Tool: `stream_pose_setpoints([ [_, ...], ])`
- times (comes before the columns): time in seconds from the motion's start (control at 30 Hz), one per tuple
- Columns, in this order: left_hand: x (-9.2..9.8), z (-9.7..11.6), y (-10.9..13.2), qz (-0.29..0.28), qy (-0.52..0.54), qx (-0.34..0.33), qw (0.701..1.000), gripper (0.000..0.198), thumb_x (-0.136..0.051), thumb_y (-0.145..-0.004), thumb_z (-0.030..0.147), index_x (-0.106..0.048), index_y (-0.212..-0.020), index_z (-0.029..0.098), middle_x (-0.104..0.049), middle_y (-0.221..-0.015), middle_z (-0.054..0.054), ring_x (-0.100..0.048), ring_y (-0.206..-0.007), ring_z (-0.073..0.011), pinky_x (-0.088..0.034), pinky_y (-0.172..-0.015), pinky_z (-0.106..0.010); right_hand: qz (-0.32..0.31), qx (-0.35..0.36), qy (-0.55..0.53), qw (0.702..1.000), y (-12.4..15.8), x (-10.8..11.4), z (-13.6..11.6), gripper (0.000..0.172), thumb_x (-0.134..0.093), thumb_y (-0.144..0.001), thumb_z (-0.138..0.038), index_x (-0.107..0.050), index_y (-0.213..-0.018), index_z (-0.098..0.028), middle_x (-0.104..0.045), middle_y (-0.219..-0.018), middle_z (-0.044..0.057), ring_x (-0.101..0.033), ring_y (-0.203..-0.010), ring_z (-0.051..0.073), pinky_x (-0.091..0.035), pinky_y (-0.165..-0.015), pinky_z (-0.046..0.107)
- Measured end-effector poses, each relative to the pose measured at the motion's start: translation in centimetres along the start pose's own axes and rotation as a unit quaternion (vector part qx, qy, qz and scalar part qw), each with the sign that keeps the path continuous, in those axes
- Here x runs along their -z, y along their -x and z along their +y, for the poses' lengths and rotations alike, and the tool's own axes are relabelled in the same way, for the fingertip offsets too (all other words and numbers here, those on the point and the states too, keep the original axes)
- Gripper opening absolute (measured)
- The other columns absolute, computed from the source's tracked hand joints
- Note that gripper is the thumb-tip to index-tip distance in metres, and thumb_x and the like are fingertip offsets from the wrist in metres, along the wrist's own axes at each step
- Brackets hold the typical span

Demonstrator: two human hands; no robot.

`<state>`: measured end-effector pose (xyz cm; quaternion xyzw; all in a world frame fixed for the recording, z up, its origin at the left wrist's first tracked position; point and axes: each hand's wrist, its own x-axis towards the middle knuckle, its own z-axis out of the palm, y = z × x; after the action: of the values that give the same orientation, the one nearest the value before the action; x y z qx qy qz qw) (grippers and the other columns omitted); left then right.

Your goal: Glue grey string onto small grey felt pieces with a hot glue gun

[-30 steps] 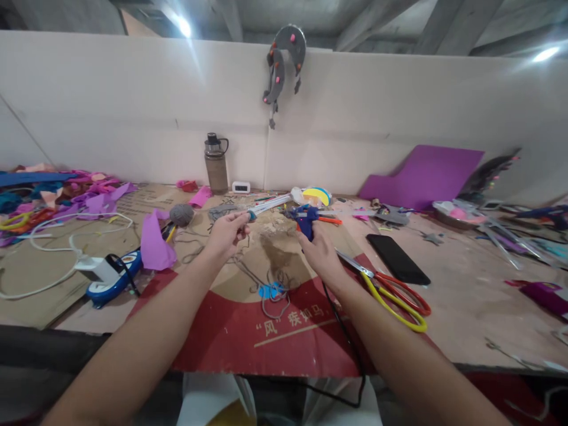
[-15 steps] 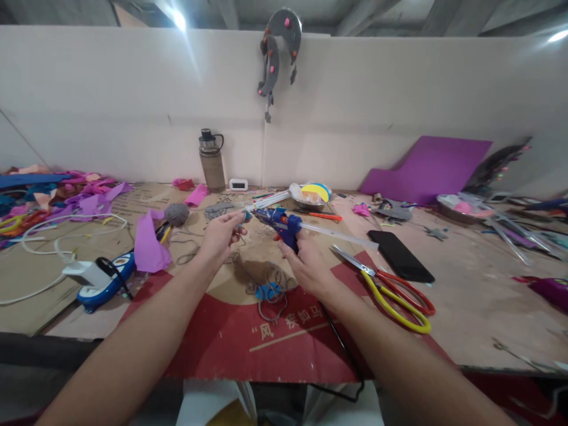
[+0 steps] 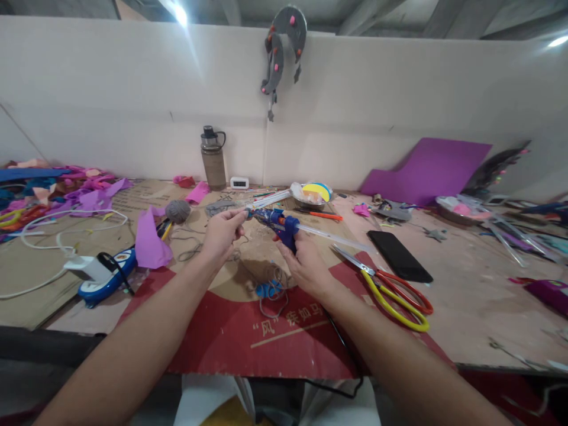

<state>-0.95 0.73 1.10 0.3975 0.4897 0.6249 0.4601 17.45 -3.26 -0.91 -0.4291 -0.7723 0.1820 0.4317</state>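
fingertips of the left hand [image 3: 224, 231] are pinched narrow around a small bluish piece [image 3: 249, 212], mostly hidden by the thumb and too small to read fully. right at it sits the nozzle end of a blue glue gun [image 3: 286, 229]; whether they touch, or any glue is out, i cannot tell. the right hand [image 3: 306, 263] is wrapped round the gun's grip, a clear glue stick [image 3: 337, 238] poking from its back end, so this gluing step looks to be in hand rather than finished.

below, on the red and tan cardboard [image 3: 208, 349], a blue scrap [image 3: 268, 289] lies in a tangle of grey yarn [image 3: 280, 307], loose and seemingly not yet worked up. farther left rests a ball of grey yarn [image 3: 177, 211], with plenty left on it. scissors [image 3: 394, 296] lie by the right forearm, next to a black phone [image 3: 399, 256]. on the wall hangs a grey crescent [image 3: 290, 26] with pink and orange bits and dangling stars, apparently complete.
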Motion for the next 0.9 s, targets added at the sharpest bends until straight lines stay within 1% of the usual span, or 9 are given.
stream_pose_setpoints([
  [0.23,0.13,-0.16,0.1,-0.015,-0.032,-0.028,0.999,0.011,-0.071,-0.07,0.024,-0.067,-0.072,0.014,-0.05,-0.041,0.003,-0.034,-0.032,-0.0036,-0.016,-0.034,-0.019,0.004,0.009,0.009,1.0,0.12,-0.15,-0.07,0.019,-0.043,-0.09,-0.028,-0.055,-0.102,-0.019,-0.065,-0.097,0.011,-0.061,-0.09,0.023,-0.049,-0.085,0.041],
  [0.43,0.16,-0.06,0.14,-0.009,-0.027,-0.043,0.999,0.013,-0.071,-0.069,0.025,-0.067,-0.074,0.014,-0.049,-0.041,0.004,-0.035,-0.033,-0.0042,-0.016,-0.035,-0.018,0.007,0.007,0.02,1.0,0.33,-0.05,-0.08,0.021,-0.042,-0.09,-0.028,-0.053,-0.104,-0.017,-0.065,-0.098,0.012,-0.06,-0.091,0.024,-0.049,-0.085,0.042],
  [0.57,0.17,0.08,0.09,0.006,-0.01,-0.041,0.999,0.013,-0.071,-0.069,0.025,-0.065,-0.072,0.014,-0.048,-0.04,0.004,-0.036,-0.034,-0.0046,-0.017,-0.036,-0.018,0.007,0.007,0.026,1.0,0.43,0.01,-0.24,0.021,-0.042,-0.089,-0.027,-0.054,-0.105,-0.019,-0.064,-0.098,0.011,-0.06,-0.092,0.024,-0.049,-0.086,0.043],
  [0.9,-0.03,0.08,0.29,-0.005,-0.039,-0.034,0.999,0.01,-0.07,-0.069,0.023,-0.065,-0.068,0.014,-0.048,-0.041,0.004,-0.034,-0.032,-0.0043,-0.017,-0.036,-0.02,0.007,0.008,0.043,0.999,0.42,-0.22,-0.23,0.024,-0.041,-0.09,-0.03,-0.054,-0.107,-0.018,-0.064,-0.099,0.012,-0.06,-0.093,0.026,-0.048,-0.086,0.044],
])
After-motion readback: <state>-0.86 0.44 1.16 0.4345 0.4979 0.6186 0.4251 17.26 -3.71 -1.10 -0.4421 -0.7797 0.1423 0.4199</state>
